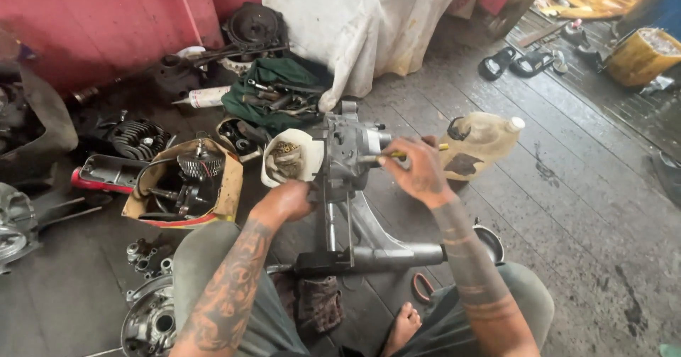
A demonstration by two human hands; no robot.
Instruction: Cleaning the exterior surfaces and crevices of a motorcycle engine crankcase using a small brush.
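Down on the wooden floor [567, 208], the right hand [417, 169] has its fingers pinched around a yellow-handled tool [397, 155], probably a screwdriver, with the tip pushed against the side of a grey engine block [349, 151]. Left hand [287, 201] sits low on the other side of that block, fingers curled under it, so can't really tell how they're gripping, just that they're touching it. The engine block stands upright on a grey metal frame [383, 254] that runs across between the person's knees.

Right behind the left hand there's a cut-open white jug [284, 160] with small rusty parts inside, touching the block. Next over is a cardboard box [186, 181] holding a finned flywheel and other bits. On the right, just beside the tool hand, a cloudy plastic jug [481, 143] lies on its side. Further back, a green cloth [273, 91] covered in wrenches, and a white sheet [355, 16] draped over something. Bottom left, a round metal casing [149, 321] by the knee. Sandals [514, 62] sit well away near the far wall.
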